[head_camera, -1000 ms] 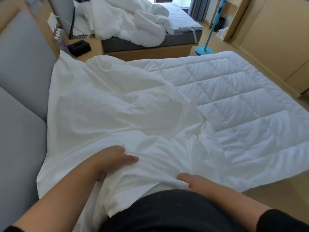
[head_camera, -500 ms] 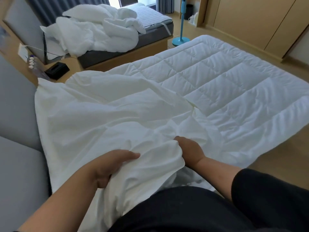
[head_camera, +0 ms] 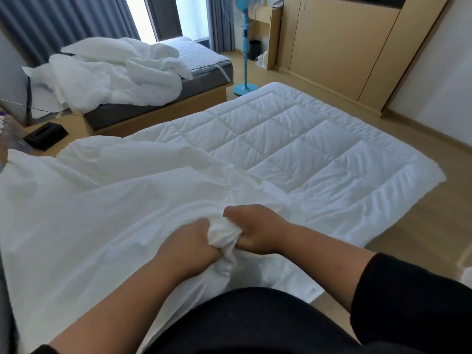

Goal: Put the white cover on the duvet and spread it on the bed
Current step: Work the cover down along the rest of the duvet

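While both hands meet at the near edge of the bed, each clenches the same bunched wad of the white cover: the left hand has its fingers curled tight round the gathered cloth from the left, and the right hand grips it from the right, knuckles up, so the two fists nearly touch with the wad between them. The one cover lies smooth and slightly creased over the near, left part of the bed, reaching to the headboard side. The one quilted duvet lies flat beneath and beyond it, bare over the far and right part, and its far right corner hangs past the bed edge above the wooden floor. The cover's edge crosses the duvet in a slanting line near the middle, so the cover overlaps it there; whether the duvet is already inside the cover cannot be told.

Two beds are in the room. On the second bed, well apart at the back, one crumpled heap of white bedding sits on a grey mattress. Between the two beds one black tissue box rests on a low wooden surface. One blue standing fan stands near the foot of the second bed, in front of the grey curtains. Wooden cupboards line the right wall.
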The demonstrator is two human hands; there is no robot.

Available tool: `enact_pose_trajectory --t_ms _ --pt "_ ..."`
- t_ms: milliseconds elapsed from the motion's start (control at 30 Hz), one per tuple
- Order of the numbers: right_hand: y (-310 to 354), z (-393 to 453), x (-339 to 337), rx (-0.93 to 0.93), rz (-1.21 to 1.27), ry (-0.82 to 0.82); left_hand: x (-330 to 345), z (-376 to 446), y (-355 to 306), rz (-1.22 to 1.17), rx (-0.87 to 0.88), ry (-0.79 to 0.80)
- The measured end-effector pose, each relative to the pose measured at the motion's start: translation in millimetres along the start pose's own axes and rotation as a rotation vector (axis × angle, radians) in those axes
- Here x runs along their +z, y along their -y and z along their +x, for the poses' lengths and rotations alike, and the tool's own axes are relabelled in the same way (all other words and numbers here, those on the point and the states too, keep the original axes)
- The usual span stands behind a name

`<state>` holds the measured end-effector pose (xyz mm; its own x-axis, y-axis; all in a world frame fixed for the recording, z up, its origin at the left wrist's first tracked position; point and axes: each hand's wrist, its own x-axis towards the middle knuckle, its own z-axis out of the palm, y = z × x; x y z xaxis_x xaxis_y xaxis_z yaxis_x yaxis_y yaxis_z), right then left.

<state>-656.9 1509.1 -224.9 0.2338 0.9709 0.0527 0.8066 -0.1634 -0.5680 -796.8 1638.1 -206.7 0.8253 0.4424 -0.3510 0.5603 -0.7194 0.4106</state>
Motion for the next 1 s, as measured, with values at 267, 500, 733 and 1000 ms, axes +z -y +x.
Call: enact_pose_trajectory --t_ms 267,500,733,1000 --pt "-183 -59 14 1.149 0.879 -0.344 -19 5 -21 -0.336 -0.192 -0.183" --pt "-202 -31 37 0.909 1.749 0.097 -28 23 -29 -0.344 -0.281 -0.157" --pt "-170 6 23 0.563 1.831 0.334 -45 25 -16 -0.423 -0.319 -0.201" --pt "-198 -6 -19 0.738 1.240 0.226 -83 21 14 -0.399 -0.387 -0.405"
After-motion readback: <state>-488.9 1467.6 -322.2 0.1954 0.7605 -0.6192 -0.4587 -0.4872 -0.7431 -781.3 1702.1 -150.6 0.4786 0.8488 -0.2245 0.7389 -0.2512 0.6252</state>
